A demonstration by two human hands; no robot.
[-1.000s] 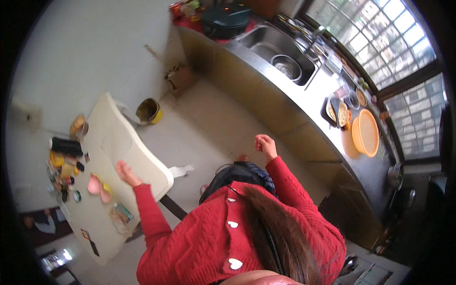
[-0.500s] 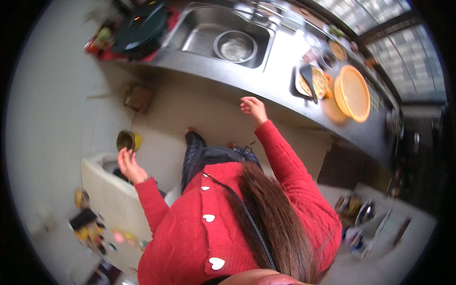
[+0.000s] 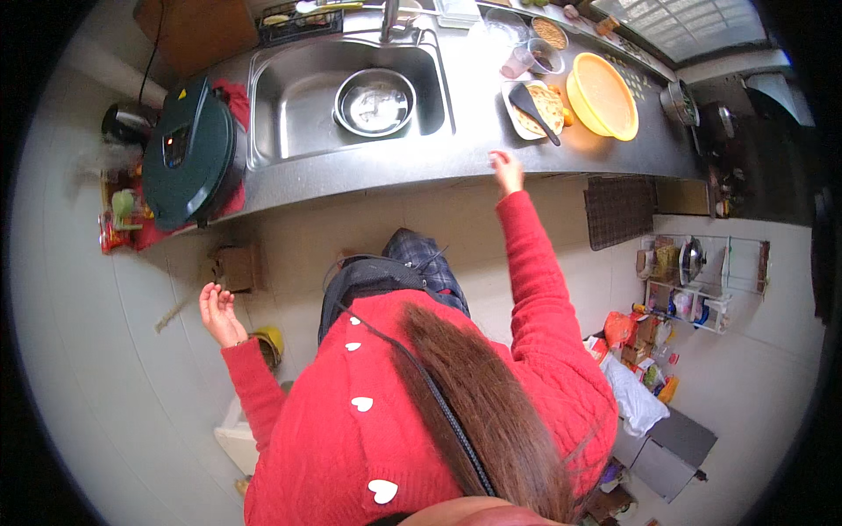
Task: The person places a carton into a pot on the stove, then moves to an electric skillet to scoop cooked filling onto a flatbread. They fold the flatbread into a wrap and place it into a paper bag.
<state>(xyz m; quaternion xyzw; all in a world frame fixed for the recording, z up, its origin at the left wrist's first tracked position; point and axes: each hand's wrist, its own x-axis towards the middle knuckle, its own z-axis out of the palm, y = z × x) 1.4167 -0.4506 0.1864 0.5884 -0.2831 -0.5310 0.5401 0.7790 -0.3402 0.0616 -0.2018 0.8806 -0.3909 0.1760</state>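
Note:
My left hand (image 3: 221, 316) is out at the left, in the air over the floor. Its fingers are loosely bent and apart, with nothing in them. Reaching forward, my right hand (image 3: 507, 172) is at the counter's front edge, its fingers slightly curled and no object visible in them. Just beyond it stands a white dish (image 3: 511, 110) of flatbread (image 3: 551, 107), with a black spatula (image 3: 531, 109) laid across. To the dish's right is a yellow basin (image 3: 605, 96). A round metal basin (image 3: 375, 103) sits in the steel sink (image 3: 303, 140).
A dark green electric griddle (image 3: 189, 162) stands on red cloth at the counter's left end, beside a black kettle (image 3: 130, 121). Bowls (image 3: 545, 54) and cups line the back. Behind on the right are a white rack (image 3: 702, 280) and bags; a yellow bucket (image 3: 270, 344) is at left.
My view and body have turned toward the counter. My right hand has come up to the counter's edge, near the dish; my left hand has moved away from the white appliance-like box.

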